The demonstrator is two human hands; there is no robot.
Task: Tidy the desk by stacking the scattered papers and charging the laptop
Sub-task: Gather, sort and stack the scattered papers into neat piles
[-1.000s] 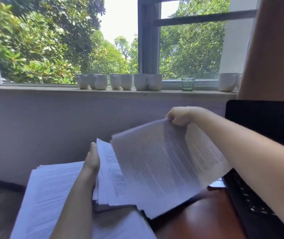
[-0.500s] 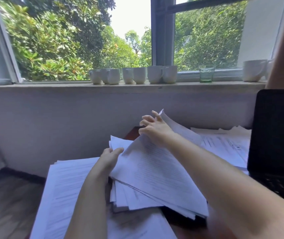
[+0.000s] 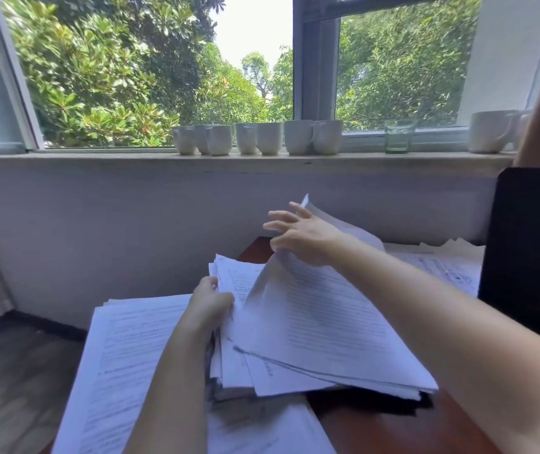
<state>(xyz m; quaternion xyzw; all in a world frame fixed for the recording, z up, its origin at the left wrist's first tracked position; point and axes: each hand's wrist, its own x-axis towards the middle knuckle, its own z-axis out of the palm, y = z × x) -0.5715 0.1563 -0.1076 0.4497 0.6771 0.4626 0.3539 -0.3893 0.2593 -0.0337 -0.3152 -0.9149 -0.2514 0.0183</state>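
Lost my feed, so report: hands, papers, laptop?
Left hand grips stack edge; right hand open on top sheets. Loose sheets beside stack. Laptop open at right, no cable seen.

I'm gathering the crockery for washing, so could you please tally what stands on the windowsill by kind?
White mugs: 8 plain, perhaps one more half hidden far right
Green glass tumbler: 1
Total: 9 plainly seen

The left hand (image 3: 211, 303) held the paper stack (image 3: 321, 339) at its edge; the right hand (image 3: 306, 237), fingers (image 3: 281, 215) spread, touched its far corner.
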